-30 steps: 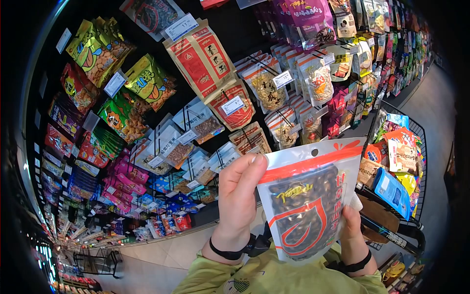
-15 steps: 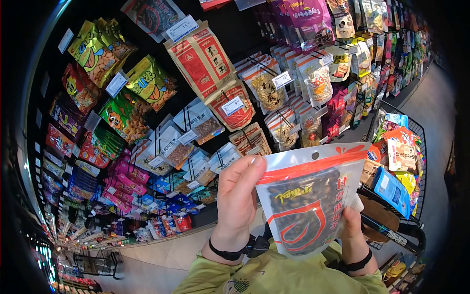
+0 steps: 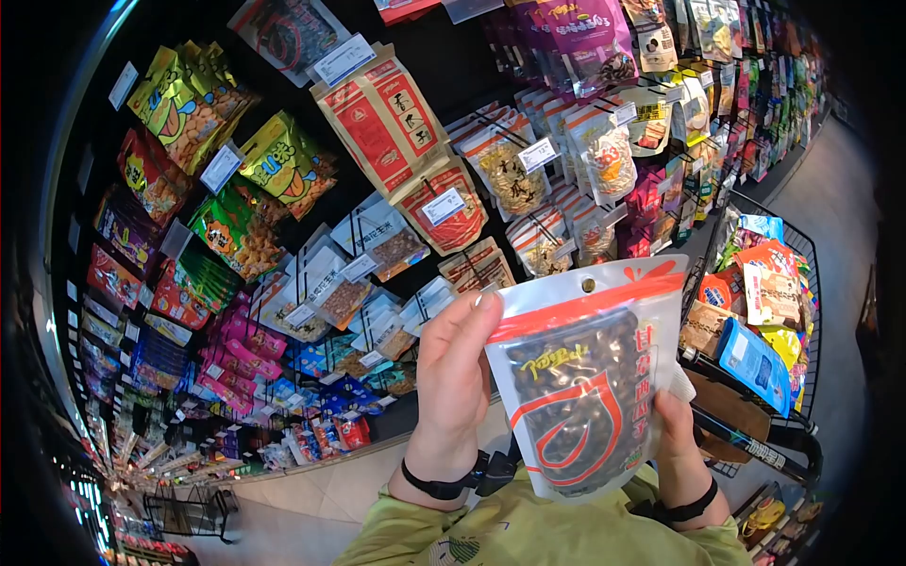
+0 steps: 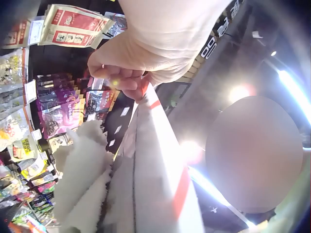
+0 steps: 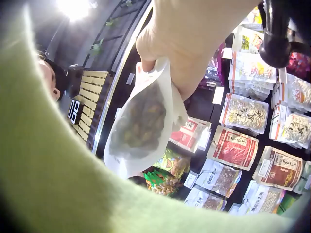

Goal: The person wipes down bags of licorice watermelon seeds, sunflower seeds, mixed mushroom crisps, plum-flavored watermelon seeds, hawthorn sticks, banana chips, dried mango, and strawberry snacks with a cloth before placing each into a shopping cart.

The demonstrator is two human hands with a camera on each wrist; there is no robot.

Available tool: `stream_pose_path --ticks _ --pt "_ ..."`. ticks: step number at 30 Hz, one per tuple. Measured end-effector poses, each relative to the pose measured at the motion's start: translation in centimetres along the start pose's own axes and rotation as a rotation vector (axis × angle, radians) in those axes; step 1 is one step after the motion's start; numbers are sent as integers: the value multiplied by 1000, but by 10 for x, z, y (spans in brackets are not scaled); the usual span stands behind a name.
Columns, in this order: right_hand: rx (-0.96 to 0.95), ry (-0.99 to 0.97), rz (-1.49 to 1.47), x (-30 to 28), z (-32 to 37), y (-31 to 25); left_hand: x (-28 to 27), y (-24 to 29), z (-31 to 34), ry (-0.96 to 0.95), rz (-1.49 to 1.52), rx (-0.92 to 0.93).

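Note:
Both hands hold up a white pouch (image 3: 583, 396) with a red band, a clear window and dark seeds inside. The left hand (image 3: 451, 377) pinches its upper left corner between thumb and fingers. At the pouch's right edge, the right hand (image 3: 678, 434) grips it, with a crumpled white tissue (image 3: 681, 385) beside the fingers. In the left wrist view, the left hand (image 4: 155, 48) pinches the red-striped edge of the pouch (image 4: 160, 160), the tissue (image 4: 85, 174) beyond. The right wrist view shows the right hand (image 5: 180, 43) on the pouch (image 5: 138, 126), its fingers partly hidden.
Hanging snack bags (image 3: 401, 123) with price tags (image 3: 442, 206) fill the dark rack ahead and to the left. A black wire cart (image 3: 816, 311) loaded with packages, among them a blue one (image 3: 753, 366), stands at the right. Tiled floor (image 3: 326, 483) shows below the rack.
The pouch has moved slightly left and its front has turned more squarely to the head view. Both hands keep their hold. The shelves have shifted slightly in the view.

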State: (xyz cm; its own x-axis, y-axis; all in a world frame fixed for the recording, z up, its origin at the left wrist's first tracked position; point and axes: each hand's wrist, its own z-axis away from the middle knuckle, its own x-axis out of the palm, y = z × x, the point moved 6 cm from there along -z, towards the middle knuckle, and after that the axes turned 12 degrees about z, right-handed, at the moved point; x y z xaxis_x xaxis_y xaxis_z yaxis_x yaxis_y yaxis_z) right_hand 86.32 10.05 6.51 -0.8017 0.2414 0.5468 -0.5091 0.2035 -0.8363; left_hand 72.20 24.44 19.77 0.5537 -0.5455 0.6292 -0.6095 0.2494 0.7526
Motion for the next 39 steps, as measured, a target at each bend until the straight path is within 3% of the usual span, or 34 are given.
stream_pose_path --ticks 2,5,10,11,14,16,19,22,23,27,31,35,38,39 --pt "9 4 7 0 -1 -1 -7 -8 -5 120 -53 -22" --pt "81 110 -17 -10 -4 1 -15 -33 -17 48 -142 -96" --pt "-6 457 -95 -59 -7 -5 8 -115 6 -278 -247 -484" --pt "52 573 -101 -62 4 -17 2 -133 9 -354 -418 -462" --pt "-150 686 -92 -108 17 -18 5 -178 15 -290 -365 -728" --pt "-255 777 -95 -129 34 -28 13 -203 13 -350 -305 -778" --pt "-261 996 -171 -163 61 -42 31 -232 16 -435 -252 -837" --pt "-438 1111 -263 -206 72 -51 49 -244 21 -555 -247 -834" --pt "-491 1123 -274 -212 74 -59 51 -247 22 -569 -245 -840" --pt "-171 962 -411 -203 58 -49 46 -255 23 -579 -282 -870" --pt "-61 787 -321 -174 43 -21 34 -250 18 -485 -243 -850" --pt "66 623 -156 -118 23 -21 5 -238 5 -326 -244 -644" --pt "124 570 -78 -85 4 -15 -22 -219 -9 -241 -504 -333" --pt "175 520 -60 -73 -4 -12 -34 -214 -12 -216 -538 -308"
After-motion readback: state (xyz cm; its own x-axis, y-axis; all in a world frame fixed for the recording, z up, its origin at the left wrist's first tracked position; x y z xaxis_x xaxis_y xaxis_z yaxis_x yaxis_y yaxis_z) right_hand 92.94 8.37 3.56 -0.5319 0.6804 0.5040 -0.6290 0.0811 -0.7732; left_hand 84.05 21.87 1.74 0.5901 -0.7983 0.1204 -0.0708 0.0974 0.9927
